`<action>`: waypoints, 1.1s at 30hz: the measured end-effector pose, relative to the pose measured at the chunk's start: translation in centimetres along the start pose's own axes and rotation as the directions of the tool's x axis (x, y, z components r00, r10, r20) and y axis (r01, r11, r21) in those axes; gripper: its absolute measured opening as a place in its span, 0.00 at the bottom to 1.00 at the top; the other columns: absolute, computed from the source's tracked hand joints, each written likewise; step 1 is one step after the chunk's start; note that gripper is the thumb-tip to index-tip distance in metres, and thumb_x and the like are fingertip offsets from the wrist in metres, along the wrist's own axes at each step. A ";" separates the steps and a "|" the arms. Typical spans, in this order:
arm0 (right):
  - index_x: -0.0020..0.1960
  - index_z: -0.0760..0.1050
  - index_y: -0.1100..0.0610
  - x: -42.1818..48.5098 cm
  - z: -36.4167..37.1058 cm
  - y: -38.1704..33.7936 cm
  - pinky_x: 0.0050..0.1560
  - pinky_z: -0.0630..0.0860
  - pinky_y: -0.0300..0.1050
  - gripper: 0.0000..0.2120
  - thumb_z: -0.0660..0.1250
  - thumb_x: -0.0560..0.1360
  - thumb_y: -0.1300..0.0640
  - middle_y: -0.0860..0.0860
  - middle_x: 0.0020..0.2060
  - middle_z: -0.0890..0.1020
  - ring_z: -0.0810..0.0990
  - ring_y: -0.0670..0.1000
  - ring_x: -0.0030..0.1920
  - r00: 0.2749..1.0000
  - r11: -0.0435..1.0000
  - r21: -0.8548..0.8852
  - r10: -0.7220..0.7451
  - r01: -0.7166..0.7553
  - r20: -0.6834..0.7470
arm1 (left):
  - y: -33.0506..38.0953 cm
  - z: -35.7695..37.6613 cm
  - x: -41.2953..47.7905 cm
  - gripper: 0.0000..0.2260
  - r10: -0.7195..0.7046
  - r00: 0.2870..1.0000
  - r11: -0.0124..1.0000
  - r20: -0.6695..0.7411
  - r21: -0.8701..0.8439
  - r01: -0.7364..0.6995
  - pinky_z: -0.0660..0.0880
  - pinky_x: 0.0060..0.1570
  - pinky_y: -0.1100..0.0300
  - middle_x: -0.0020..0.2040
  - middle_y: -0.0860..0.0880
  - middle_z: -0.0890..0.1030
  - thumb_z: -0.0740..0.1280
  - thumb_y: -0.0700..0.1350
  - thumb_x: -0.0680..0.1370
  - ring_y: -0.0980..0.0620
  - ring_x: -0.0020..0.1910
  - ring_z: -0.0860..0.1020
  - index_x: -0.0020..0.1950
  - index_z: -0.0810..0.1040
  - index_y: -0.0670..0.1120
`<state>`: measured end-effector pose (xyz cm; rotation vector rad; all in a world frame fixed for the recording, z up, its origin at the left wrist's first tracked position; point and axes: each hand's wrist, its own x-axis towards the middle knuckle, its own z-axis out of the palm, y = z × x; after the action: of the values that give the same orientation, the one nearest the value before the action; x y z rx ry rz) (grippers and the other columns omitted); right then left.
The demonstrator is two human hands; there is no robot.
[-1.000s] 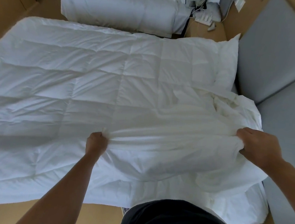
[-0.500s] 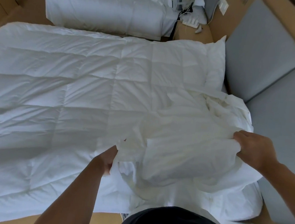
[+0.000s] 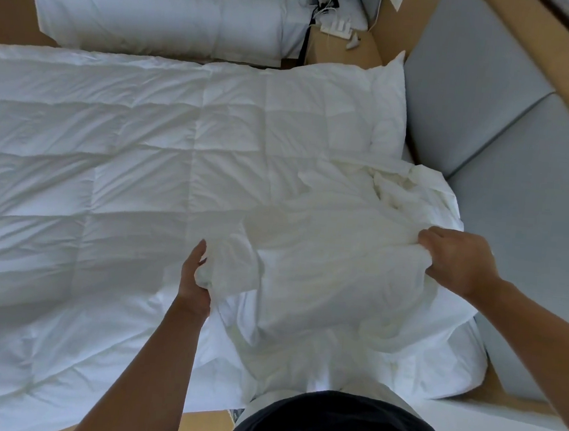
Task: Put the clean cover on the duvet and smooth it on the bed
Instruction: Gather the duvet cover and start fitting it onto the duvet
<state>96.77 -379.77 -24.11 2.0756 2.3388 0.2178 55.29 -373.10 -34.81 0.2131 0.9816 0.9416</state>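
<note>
Fingers [image 3: 201,250] of the left hand [image 3: 197,276] curl into a bunched fold at the left edge of the clean cover [image 3: 333,267], gripping it just above the duvet [image 3: 108,165]. A second ago this hand was a tight fist further left, with the cloth pulled taut between both hands. It now sits closer to the right hand, and the cover sags in loose folds between them.

To the right, the right hand [image 3: 458,261] pinches a gathered ridge of the cover's right side, knuckles up, fingers closed on the cloth. Its grip and place are much as they were in both earlier frames.

The cover lies crumpled over the near-right part of the duvet, not yet pulled over it. Its far-right end is heaped in wrinkles by the grey padded panels [image 3: 491,113].

The quilted white duvet lies flat across the bed, reaching off to the left, as it did before.

Beyond its far edge stands a second bed [image 3: 163,9] in white. At that bed's right end is a small tangle of cables [image 3: 328,13], too small to make out.
</note>
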 end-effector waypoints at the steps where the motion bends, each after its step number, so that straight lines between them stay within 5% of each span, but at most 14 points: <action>1: 0.35 0.74 0.61 0.3 -0.1 0.2 0.26 0.62 0.37 0.20 0.77 0.46 0.70 0.52 0.25 0.74 0.74 0.57 0.21 1.000 1.000 0.006 0.015 -0.015 -0.008 | -0.4 -0.3 0.0 0.17 0.019 1.000 1.000 -0.006 -0.017 -0.019 0.80 0.41 0.59 0.42 0.47 0.83 0.61 0.55 0.82 0.49 0.40 0.83 0.53 0.83 0.45; 6: 0.36 0.74 0.61 2.6 -0.3 0.7 0.33 0.52 0.32 0.16 0.75 0.53 0.71 0.53 0.24 0.74 0.62 0.52 0.22 0.991 0.991 0.005 0.134 -0.134 -0.024 | -2.3 -4.2 -2.1 0.20 0.012 1.000 0.999 -0.002 -0.051 -0.012 0.80 0.34 0.60 0.36 0.48 0.83 0.58 0.52 0.84 0.49 0.34 0.83 0.44 0.87 0.46; 8: 0.38 0.75 0.62 3.3 -0.1 1.2 0.32 0.53 0.34 0.13 0.75 0.56 0.70 0.54 0.26 0.75 0.62 0.52 0.25 0.988 0.988 -0.010 0.156 -0.156 -0.015 | -2.8 -8.7 -3.2 0.20 -0.078 0.997 0.992 0.012 -0.100 0.079 0.83 0.47 0.53 0.50 0.45 0.86 0.59 0.56 0.84 0.46 0.48 0.85 0.61 0.84 0.45; 10: 0.38 0.75 0.61 3.8 0.1 1.9 0.31 0.57 0.37 0.12 0.74 0.59 0.68 0.54 0.27 0.76 0.63 0.53 0.26 0.984 0.985 -0.002 0.175 -0.175 -0.022 | -3.7 -14.3 -4.0 0.29 0.071 0.997 0.985 -0.043 0.162 -0.064 0.70 0.71 0.46 0.70 0.44 0.77 0.56 0.62 0.84 0.47 0.69 0.75 0.81 0.60 0.50; 12: 0.38 0.74 0.60 4.3 0.2 2.6 0.31 0.59 0.39 0.12 0.75 0.61 0.66 0.52 0.27 0.74 0.64 0.53 0.26 0.979 0.979 -0.009 0.201 -0.202 -0.018 | -4.2 -21.3 -5.6 0.32 0.124 0.991 0.992 -0.050 0.016 -0.123 0.49 0.79 0.52 0.80 0.45 0.61 0.38 0.67 0.82 0.50 0.79 0.57 0.82 0.44 0.51; 13: 0.38 0.74 0.59 4.4 0.2 2.8 0.31 0.59 0.40 0.12 0.75 0.60 0.66 0.51 0.27 0.72 0.64 0.53 0.25 0.978 0.978 -0.024 0.208 -0.209 -0.011 | -4.0 -23.4 -6.8 0.36 0.138 0.984 0.989 -0.109 -0.032 -0.142 0.53 0.78 0.56 0.80 0.46 0.63 0.36 0.69 0.81 0.52 0.79 0.59 0.83 0.47 0.50; 14: 0.38 0.73 0.59 4.4 0.1 3.0 0.31 0.59 0.40 0.13 0.75 0.60 0.67 0.49 0.27 0.69 0.64 0.54 0.25 0.978 0.977 -0.027 0.211 -0.211 0.000 | -3.8 -24.0 -8.3 0.38 0.194 0.941 0.980 -0.278 0.088 -0.176 0.67 0.73 0.57 0.74 0.48 0.73 0.44 0.71 0.81 0.52 0.73 0.71 0.83 0.55 0.48; 15: 0.37 0.72 0.58 4.3 -0.1 3.0 0.31 0.60 0.40 0.13 0.74 0.60 0.68 0.47 0.27 0.67 0.65 0.54 0.25 0.977 0.977 -0.019 0.215 -0.214 0.015 | -2.5 -23.6 -8.7 0.38 0.121 0.839 0.984 -0.530 0.176 -0.031 0.79 0.57 0.58 0.63 0.50 0.82 0.57 0.71 0.78 0.53 0.59 0.81 0.80 0.64 0.48; 16: 0.37 0.70 0.56 4.3 -0.2 3.0 0.31 0.61 0.41 0.15 0.73 0.60 0.68 0.46 0.27 0.65 0.66 0.55 0.25 0.975 0.976 -0.015 0.219 -0.219 0.023 | -1.7 -23.7 -8.4 0.36 0.021 0.773 0.997 -0.634 0.070 0.030 0.81 0.43 0.59 0.52 0.53 0.85 0.67 0.69 0.75 0.54 0.46 0.83 0.76 0.71 0.48; 18: 0.37 0.66 0.53 4.3 -0.5 2.8 0.32 0.62 0.42 0.17 0.72 0.60 0.68 0.45 0.27 0.64 0.67 0.55 0.26 0.971 0.971 -0.014 0.238 -0.238 0.037 | -1.7 -22.6 -7.6 0.25 0.085 0.729 0.996 -0.679 0.054 -0.066 0.78 0.34 0.62 0.43 0.55 0.84 0.70 0.63 0.76 0.57 0.35 0.81 0.68 0.77 0.50; 20: 0.36 0.63 0.53 4.3 -0.6 2.3 0.32 0.62 0.41 0.19 0.71 0.61 0.70 0.45 0.25 0.64 0.67 0.55 0.25 0.965 0.965 -0.017 0.261 -0.260 0.040 | -0.7 -19.8 -6.8 0.19 0.050 0.806 0.992 -0.590 0.121 0.026 0.81 0.33 0.62 0.38 0.56 0.86 0.66 0.61 0.79 0.57 0.33 0.84 0.65 0.77 0.50; 24: 0.37 0.71 0.57 4.2 -0.5 1.8 0.33 0.68 0.44 0.09 0.68 0.65 0.69 0.50 0.26 0.69 0.73 0.59 0.27 0.944 0.945 -0.028 0.326 -0.325 0.045 | 0.5 -15.6 -7.5 0.16 -0.078 0.978 0.946 -0.193 0.294 0.134 0.82 0.45 0.54 0.52 0.41 0.85 0.64 0.49 0.83 0.45 0.47 0.85 0.66 0.78 0.40; 30: 0.42 0.63 0.44 4.6 6.1 7.4 0.36 0.80 0.55 0.14 0.68 0.66 0.55 0.48 0.30 0.73 0.75 0.59 0.31 0.923 0.926 -0.060 0.376 -0.372 0.086 | 1.9 -13.1 -7.3 0.21 -0.201 0.979 0.882 -0.020 0.432 0.190 0.73 0.65 0.39 0.66 0.34 0.78 0.67 0.50 0.78 0.33 0.64 0.77 0.69 0.78 0.41; 33: 0.43 0.63 0.43 5.0 10.6 12.2 0.35 0.80 0.56 0.11 0.58 0.62 0.45 0.49 0.30 0.72 0.74 0.58 0.30 0.931 0.938 -0.061 0.345 -0.340 0.118 | 2.2 -12.8 -7.0 0.18 -0.129 0.991 0.922 -0.047 0.363 0.137 0.79 0.56 0.45 0.59 0.36 0.82 0.68 0.45 0.77 0.37 0.57 0.81 0.65 0.79 0.38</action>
<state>109.24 -372.40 -32.89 2.3879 1.8737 0.1267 42.50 -380.16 -36.58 0.4440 1.1743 0.6314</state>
